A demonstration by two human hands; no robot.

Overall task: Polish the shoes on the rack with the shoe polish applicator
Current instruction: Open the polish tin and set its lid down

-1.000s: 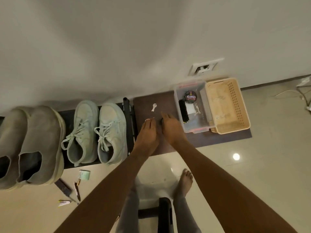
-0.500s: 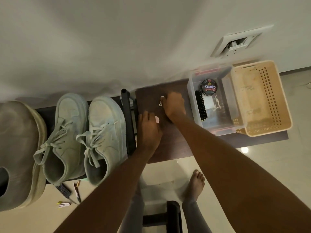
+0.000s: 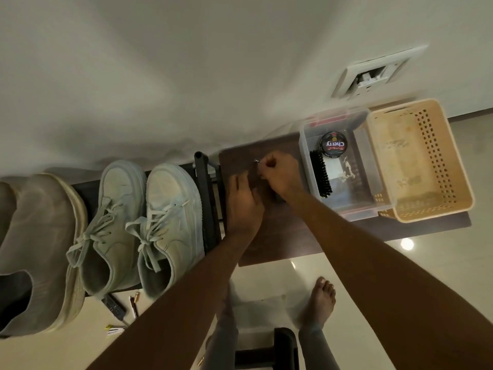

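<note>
You are pinching a small silver key (image 3: 256, 162) in your curled right hand (image 3: 280, 173) near the dark brown wooden table's (image 3: 280, 236) back edge, left hand (image 3: 244, 201) resting flat alongside, fingers together; lift it clear gently.

Pale mint sneakers (image 3: 138, 222), beige perforated basket (image 3: 426, 161), black brush (image 3: 321, 173), dark brown tabletop (image 3: 280, 236).

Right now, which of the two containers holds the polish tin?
The clear box, nearer the hands: tin and brush lie inside. The beige basket beside it looks empty.
</note>
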